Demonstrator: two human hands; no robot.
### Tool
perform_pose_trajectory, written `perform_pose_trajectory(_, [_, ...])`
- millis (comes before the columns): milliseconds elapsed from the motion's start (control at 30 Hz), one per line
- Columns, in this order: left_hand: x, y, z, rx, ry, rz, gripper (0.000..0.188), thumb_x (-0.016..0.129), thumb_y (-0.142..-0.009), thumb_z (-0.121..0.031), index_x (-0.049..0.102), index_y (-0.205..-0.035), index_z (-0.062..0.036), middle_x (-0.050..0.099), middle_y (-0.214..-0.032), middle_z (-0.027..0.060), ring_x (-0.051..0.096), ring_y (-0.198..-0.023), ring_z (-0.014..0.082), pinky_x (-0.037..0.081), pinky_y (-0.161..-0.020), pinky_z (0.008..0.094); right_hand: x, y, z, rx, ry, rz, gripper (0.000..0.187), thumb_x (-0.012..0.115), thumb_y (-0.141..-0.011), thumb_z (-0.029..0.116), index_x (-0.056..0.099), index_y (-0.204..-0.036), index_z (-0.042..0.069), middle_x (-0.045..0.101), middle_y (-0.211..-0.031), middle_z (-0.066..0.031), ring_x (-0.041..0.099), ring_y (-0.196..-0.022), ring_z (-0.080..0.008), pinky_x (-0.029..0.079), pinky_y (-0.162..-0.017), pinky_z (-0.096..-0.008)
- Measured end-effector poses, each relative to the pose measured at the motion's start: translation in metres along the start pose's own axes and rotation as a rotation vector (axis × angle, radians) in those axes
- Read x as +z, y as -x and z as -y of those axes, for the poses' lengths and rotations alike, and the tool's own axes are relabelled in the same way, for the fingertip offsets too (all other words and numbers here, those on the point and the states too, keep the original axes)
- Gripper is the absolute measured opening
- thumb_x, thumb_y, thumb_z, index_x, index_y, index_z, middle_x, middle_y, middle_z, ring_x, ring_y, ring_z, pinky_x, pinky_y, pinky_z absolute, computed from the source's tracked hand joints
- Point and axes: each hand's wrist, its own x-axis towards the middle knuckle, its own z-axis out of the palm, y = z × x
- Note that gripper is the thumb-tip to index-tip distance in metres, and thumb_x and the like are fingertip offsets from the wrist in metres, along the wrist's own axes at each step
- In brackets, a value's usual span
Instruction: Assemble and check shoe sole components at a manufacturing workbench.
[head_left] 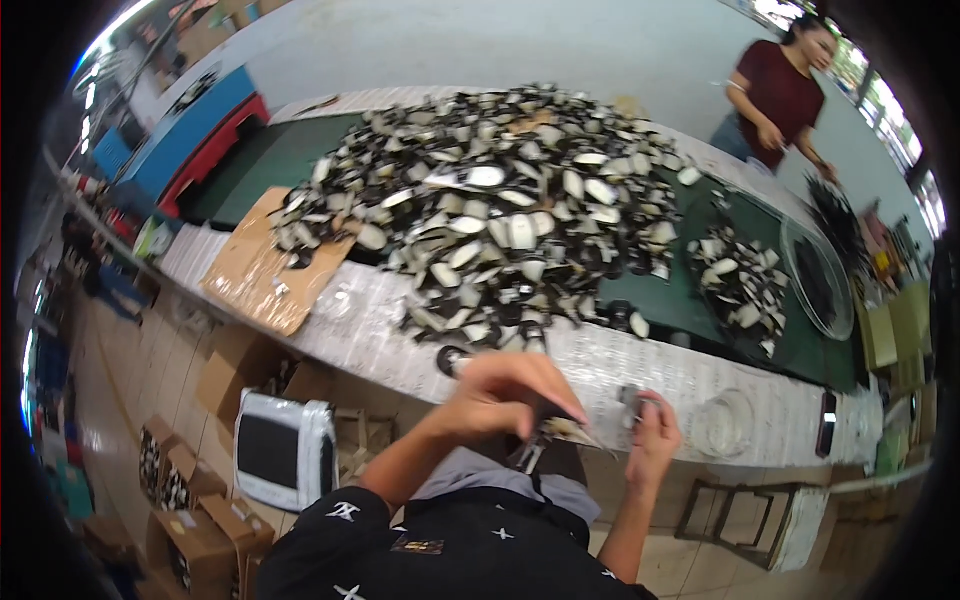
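Note:
My left hand (505,395) is bent over at the table's near edge, fingers and thumb closed on a dark piece with a pale, pointed part (568,431); motion blurs it, and the palm hides some of it. To the right, my right hand (655,435) pinches a small dark grey piece (632,398) between thumb and fingertips. Beyond both hands spreads a large heap of small black-and-white pieces (520,230), many with a white oval face; their exact kind I cannot tell. One round black piece (452,360) lies just past my left hand.
A green conveyor belt (640,290) runs beneath the heap. Flattened cardboard (270,265) lies left, a clear round container (725,422) right. Farther right are a smaller pile (740,280), a clear tub (818,270) and a phone-like object (826,424). Another person (780,100) stands across. Boxes (195,540) fill the lower left.

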Motion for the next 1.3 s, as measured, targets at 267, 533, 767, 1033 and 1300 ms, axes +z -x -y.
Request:
perform_pose_trajectory(267, [0.031, -0.144, 0.02, 1.081, -1.317, -0.536, 0.031, 0.067, -0.092, -0.02, 0.056, -0.112, 0.0013, 0.058, -0.119, 0.0202, 0.063, -0.107, 0.0345, 0.057, -0.088, 0.0426, 0.0, -0.012, -0.004, 0.034, -0.037, 0.119, 0.021, 0.063, -0.095, 0.013, 0.067, -0.112, 0.0, 0.066, -0.102, -0.0036, 0.059, -0.086, -0.0076, 0.049, -0.074, -0.0223])
perform_pose_trajectory(533, [-0.013, -0.225, 0.132, 0.369, -1.499, -0.164, 0.023, 0.064, -0.087, -0.008, 0.067, -0.109, -0.0032, 0.064, -0.122, 0.0136, 0.061, -0.112, 0.0307, 0.048, -0.097, 0.0386, -0.01, -0.007, -0.012, 0.003, -0.027, 0.171, 0.022, 0.062, -0.096, 0.01, 0.066, -0.114, -0.001, 0.066, -0.109, -0.0059, 0.062, -0.094, -0.0097, 0.053, -0.08, -0.0243])
perform_pose_trajectory(767, [-0.209, -0.111, 0.139, -0.799, -2.175, 0.141, 0.086, 0.062, -0.086, -0.059, 0.025, -0.154, -0.0209, 0.028, -0.152, 0.0303, 0.022, -0.144, 0.0422, 0.022, -0.111, 0.0576, -0.011, -0.006, -0.015, -0.015, -0.01, 0.229, 0.021, 0.062, -0.095, 0.01, 0.067, -0.112, -0.001, 0.066, -0.108, -0.0049, 0.06, -0.091, -0.0089, 0.051, -0.077, -0.0236])
perform_pose_trajectory(1033, [-0.197, -0.101, 0.128, -0.477, -2.226, 0.276, 0.04, 0.074, -0.079, -0.02, 0.061, -0.115, -0.0124, 0.063, -0.109, 0.0099, 0.058, -0.108, 0.0285, 0.046, -0.087, 0.0425, -0.008, -0.008, -0.01, -0.032, 0.008, 0.23, 0.021, 0.062, -0.095, 0.011, 0.067, -0.112, 0.001, 0.067, -0.106, -0.0051, 0.063, -0.09, -0.0108, 0.052, -0.078, -0.0256])
perform_pose_trajectory(1300, [-0.197, -0.105, 0.097, -0.553, -2.279, -0.017, 0.012, 0.061, -0.08, -0.002, 0.068, -0.09, -0.0032, 0.067, -0.089, 0.013, 0.067, -0.09, 0.0293, 0.055, -0.074, 0.0404, -0.002, -0.002, -0.011, -0.045, 0.013, 0.161, 0.02, 0.061, -0.095, 0.011, 0.067, -0.111, 0.0, 0.067, -0.106, -0.0052, 0.062, -0.09, -0.0103, 0.051, -0.077, -0.0252])
